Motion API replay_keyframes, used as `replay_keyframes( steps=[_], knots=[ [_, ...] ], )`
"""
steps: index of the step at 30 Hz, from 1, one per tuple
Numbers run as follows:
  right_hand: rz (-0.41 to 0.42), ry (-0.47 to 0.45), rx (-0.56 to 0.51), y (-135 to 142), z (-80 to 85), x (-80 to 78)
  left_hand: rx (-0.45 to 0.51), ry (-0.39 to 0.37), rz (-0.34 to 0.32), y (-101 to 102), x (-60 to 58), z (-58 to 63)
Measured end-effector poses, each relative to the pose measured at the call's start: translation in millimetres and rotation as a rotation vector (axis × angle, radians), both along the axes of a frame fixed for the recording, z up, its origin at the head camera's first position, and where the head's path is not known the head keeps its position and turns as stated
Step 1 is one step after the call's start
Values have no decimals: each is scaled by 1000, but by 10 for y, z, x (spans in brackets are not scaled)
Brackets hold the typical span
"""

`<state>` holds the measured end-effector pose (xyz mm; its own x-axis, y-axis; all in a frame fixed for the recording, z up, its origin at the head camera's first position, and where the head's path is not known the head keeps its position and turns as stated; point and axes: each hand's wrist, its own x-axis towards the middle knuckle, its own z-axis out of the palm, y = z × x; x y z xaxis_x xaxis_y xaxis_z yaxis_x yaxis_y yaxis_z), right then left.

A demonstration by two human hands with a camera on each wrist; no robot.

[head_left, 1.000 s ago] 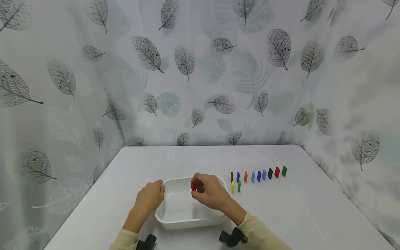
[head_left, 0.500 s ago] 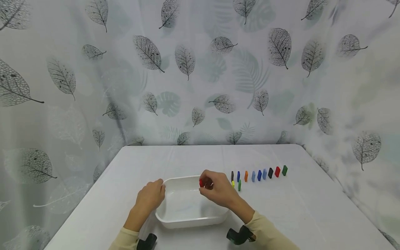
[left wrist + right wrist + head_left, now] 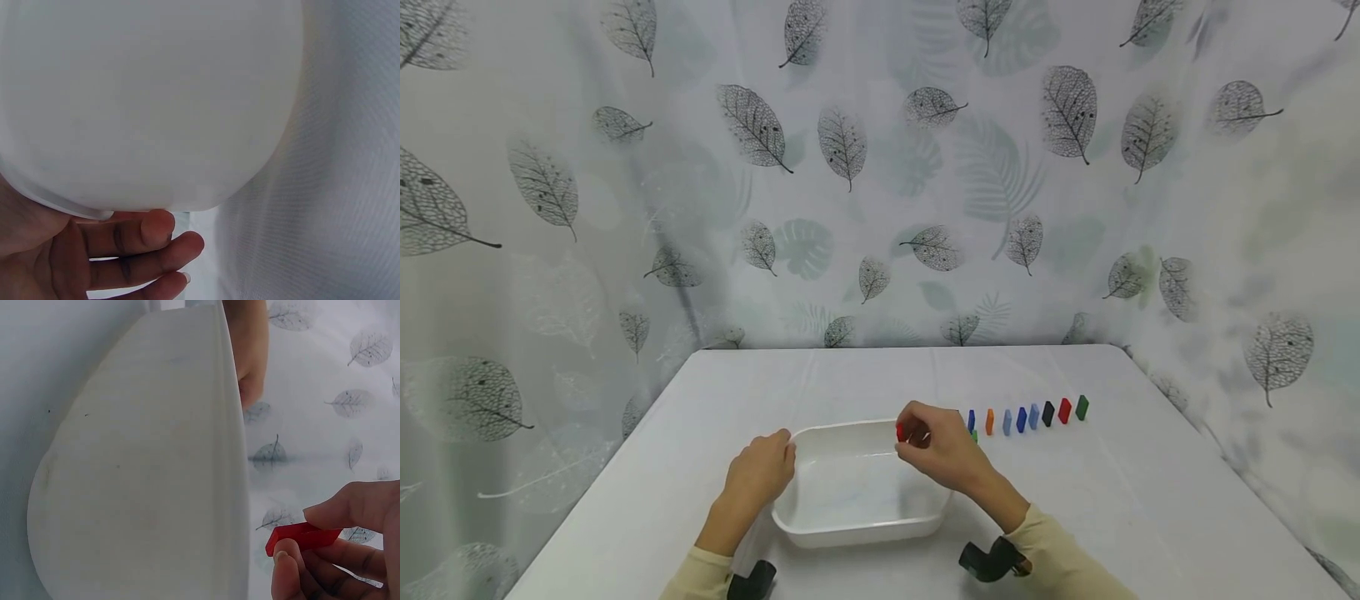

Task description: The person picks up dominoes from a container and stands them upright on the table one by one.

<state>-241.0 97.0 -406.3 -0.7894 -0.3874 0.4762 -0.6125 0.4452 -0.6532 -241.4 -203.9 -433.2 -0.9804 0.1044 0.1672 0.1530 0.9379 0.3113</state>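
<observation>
My right hand (image 3: 946,446) pinches a small red domino-like tile (image 3: 900,432) between thumb and fingers, high over the right end of a white plastic basin (image 3: 831,533). In the right wrist view the red tile (image 3: 306,539) shows as a flat oblong piece, with the basin's wall (image 3: 144,462) at its left. My left hand (image 3: 760,468) grips the basin's left rim. The left wrist view has that hand's fingers (image 3: 134,262) bent at the outer side of the rim; the thumb is hidden there. The inside of the basin shows bare white.
Right of the basin, several coloured tiles (image 3: 1021,420) stand on edge in a row on the white table (image 3: 1150,500). A green tile (image 3: 974,437) in front of the row is partly covered by my right hand. A leaf-printed curtain (image 3: 880,208) surrounds the table.
My right hand has moved right, and slightly up in the head view, with the red tile, from over the basin's middle. It now covers the brown and yellow tiles. The left hand stays put.
</observation>
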Motion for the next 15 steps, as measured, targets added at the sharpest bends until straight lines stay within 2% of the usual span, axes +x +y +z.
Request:
replay_keyframes(
  steps=[15],
  knots=[
    [-53,39,-32,254,57,-70,-10,11,-2,-5,-5,12]
  ],
)
